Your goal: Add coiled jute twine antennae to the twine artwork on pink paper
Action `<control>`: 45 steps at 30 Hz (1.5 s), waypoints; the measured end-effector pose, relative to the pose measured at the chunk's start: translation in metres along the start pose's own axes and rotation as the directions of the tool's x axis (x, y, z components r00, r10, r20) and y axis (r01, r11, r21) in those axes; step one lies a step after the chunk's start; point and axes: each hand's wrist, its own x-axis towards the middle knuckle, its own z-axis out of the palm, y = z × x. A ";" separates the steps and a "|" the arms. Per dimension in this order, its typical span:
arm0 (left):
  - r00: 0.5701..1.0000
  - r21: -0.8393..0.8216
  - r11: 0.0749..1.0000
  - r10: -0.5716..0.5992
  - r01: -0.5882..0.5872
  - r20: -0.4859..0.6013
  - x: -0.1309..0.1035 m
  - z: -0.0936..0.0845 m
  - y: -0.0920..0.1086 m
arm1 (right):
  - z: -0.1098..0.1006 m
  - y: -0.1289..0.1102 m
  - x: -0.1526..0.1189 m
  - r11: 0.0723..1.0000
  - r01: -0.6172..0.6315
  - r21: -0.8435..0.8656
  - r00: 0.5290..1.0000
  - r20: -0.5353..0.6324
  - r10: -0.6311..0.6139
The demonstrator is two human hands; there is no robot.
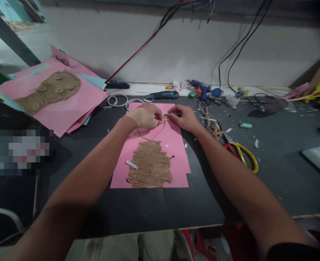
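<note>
Presently we hold our left hand (pixel 146 115) and right hand (pixel 185 117) near each other above the upper part of the pink paper (pixel 179 152). The fingers of both are narrow, pinching thin twine (pixel 160 132). Below, the twine-covered shape (pixel 151 165) lies on this paper; the scissors (pixel 238 152) rest at our right.
</note>
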 end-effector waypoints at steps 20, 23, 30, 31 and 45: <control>0.999 -0.016 0.999 -0.028 0.028 -0.027 -0.002 -0.003 -0.007 | -0.002 -0.002 0.001 0.987 0.030 -0.157 1.000 0.006 -0.029; 0.999 -0.026 0.999 -0.025 0.024 -0.029 -0.003 -0.004 -0.005 | -0.001 -0.004 0.001 0.987 0.032 -0.154 0.999 0.003 -0.032; 1.000 -0.044 0.999 0.005 -0.006 -0.024 -0.003 -0.002 -0.006 | 0.000 -0.003 0.002 0.991 0.011 -0.134 1.000 0.005 -0.010; 1.000 -0.032 0.999 0.005 -0.006 -0.024 -0.002 -0.001 -0.007 | 0.000 -0.002 0.003 0.991 0.007 -0.132 1.000 0.006 -0.006; 0.988 0.112 0.987 -0.105 0.117 -0.115 0.001 -0.002 -0.007 | -0.002 -0.006 0.002 0.987 0.004 -0.162 1.000 0.031 0.001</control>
